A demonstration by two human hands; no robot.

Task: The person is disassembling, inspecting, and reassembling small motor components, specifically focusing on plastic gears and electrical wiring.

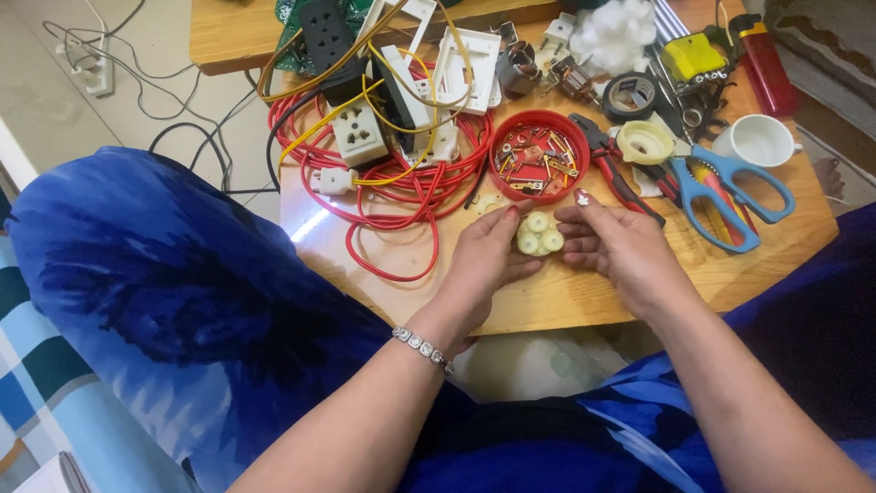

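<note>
Wire (388,196), red, lying in loose coils at the left of the wooden table (557,297), with white socket blocks (358,135) and yellow leads heaped on top, none of it wired up as far as can be seen. Next, left hand (484,260), fingers curled under and around a small cream plastic part (538,234) showing round pegs on its upper face, held just above the table's near edge. Behind, a red lid (538,155) full of loose brass contacts and screws, apparently not yet fitted. Then right hand (620,242), fingertips pressed on the same cream part from the other side, so both hands closed upon it. Farther right, red-handled pliers (616,169), blue scissors (730,196) and a white cup (757,141), all untouched. Judging by this, assembly only at an early stage; most pieces left.
</note>
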